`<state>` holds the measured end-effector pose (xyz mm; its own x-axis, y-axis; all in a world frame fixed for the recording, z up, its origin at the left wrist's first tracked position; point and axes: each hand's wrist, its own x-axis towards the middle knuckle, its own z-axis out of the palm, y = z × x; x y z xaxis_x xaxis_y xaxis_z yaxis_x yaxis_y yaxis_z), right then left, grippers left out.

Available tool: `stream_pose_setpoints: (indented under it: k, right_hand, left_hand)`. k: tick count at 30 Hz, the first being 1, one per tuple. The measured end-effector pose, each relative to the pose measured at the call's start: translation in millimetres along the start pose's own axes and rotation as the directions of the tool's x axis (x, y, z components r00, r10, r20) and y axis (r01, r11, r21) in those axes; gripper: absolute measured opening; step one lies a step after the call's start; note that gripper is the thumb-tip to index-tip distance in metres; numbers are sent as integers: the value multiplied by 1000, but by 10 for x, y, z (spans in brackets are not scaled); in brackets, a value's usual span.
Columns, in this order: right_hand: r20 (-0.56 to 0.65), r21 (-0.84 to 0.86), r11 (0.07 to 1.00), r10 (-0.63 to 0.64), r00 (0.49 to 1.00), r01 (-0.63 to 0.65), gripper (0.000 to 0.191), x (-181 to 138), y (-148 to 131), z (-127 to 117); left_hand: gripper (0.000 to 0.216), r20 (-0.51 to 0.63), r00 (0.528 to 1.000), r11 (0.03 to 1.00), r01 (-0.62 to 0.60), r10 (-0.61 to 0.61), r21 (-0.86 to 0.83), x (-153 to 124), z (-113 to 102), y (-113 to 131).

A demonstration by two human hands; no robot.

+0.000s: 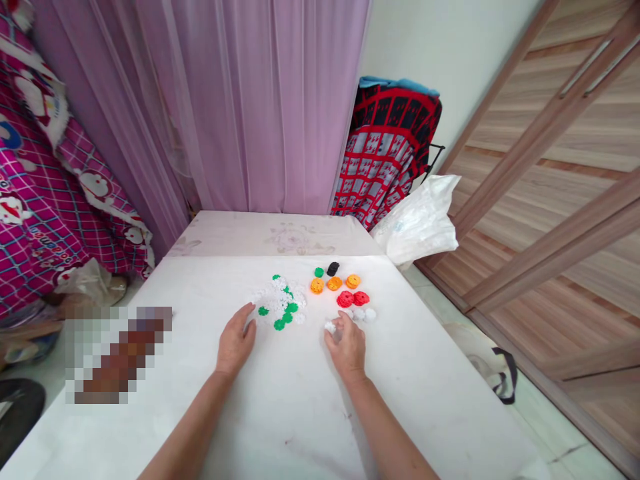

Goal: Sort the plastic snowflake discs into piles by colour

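A loose pile of white snowflake-shaped plastic discs (pixel 280 301) lies on the table, with several green discs (pixel 291 307) among them. At the pile's left edge is my left hand (pixel 237 339), thumb and fingers apart, holding nothing that I can see. My right hand (pixel 350 345) pinches a white disc (pixel 330 327) between thumb and fingers. Just beyond it sit small white stacks (pixel 369 315), partly behind my fingers. Farther back are two red stacks (pixel 345 299), three orange stacks (pixel 335 283), a green stack (pixel 319 272) and a black stack (pixel 333 269).
A white cover lies over the table (pixel 280 413). A white plastic bag (pixel 420 220) stands off its far right corner. Purple curtains (pixel 260 107) hang behind, and a wooden wardrobe (pixel 550 173) stands to the right. A pixelated patch hides part of the left edge.
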<state>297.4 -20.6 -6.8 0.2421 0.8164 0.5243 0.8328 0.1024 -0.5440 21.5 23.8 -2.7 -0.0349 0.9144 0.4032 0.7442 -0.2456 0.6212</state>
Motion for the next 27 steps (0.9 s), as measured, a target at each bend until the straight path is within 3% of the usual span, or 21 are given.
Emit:
stream_pose_setpoints:
  k: [4, 9, 21, 27]
  right_hand:
    - [-85, -128, 991, 19, 996, -29, 46, 266, 243, -244]
    - [-40, -206, 979, -6, 999, -2, 49, 474, 313, -292]
    - [-22, -285, 958, -31, 999, 24, 40, 424, 330, -294]
    - [48, -155, 969, -188, 981, 193, 14, 191, 193, -341]
  left_hand:
    - [39, -10, 1000, 1000, -20, 20, 1, -21, -11, -18]
    - [40, -5, 1000, 1000, -8, 8, 13, -21, -15, -28]
    - [41, 21, 1000, 999, -24, 23, 36, -18, -28, -36]
    - [39, 4, 1000, 999, -29, 29, 29, -27, -10, -50]
